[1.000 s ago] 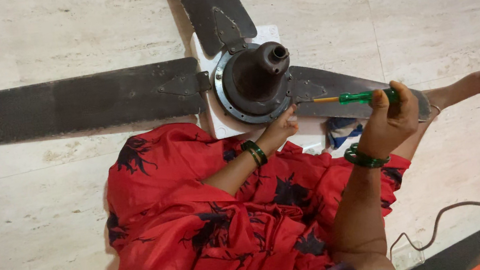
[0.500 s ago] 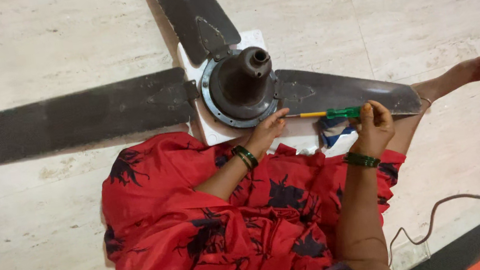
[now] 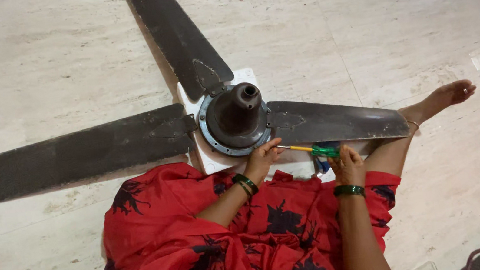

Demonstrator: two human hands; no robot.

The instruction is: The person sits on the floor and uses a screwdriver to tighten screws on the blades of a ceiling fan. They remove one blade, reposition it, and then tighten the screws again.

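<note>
- A dark ceiling fan (image 3: 235,119) lies on the pale stone floor (image 3: 36,62), motor housing up, three blades spread to the left, upward and right.
- A white board (image 3: 211,158) sits beneath the motor housing.
- The right blade (image 3: 336,122) crosses above the person's bare leg; the foot (image 3: 443,99) rests on the floor beyond the blade tip.
- Red patterned cloth (image 3: 204,243) covers the lap just below the fan.
- Left hand (image 3: 262,158): fingers curled, touching the lower rim of the motor housing and the screwdriver's shaft tip.
- Right hand (image 3: 347,164): closed around the green handle of the screwdriver (image 3: 310,149), which lies nearly level, yellow shaft pointing at the housing rim.
</note>
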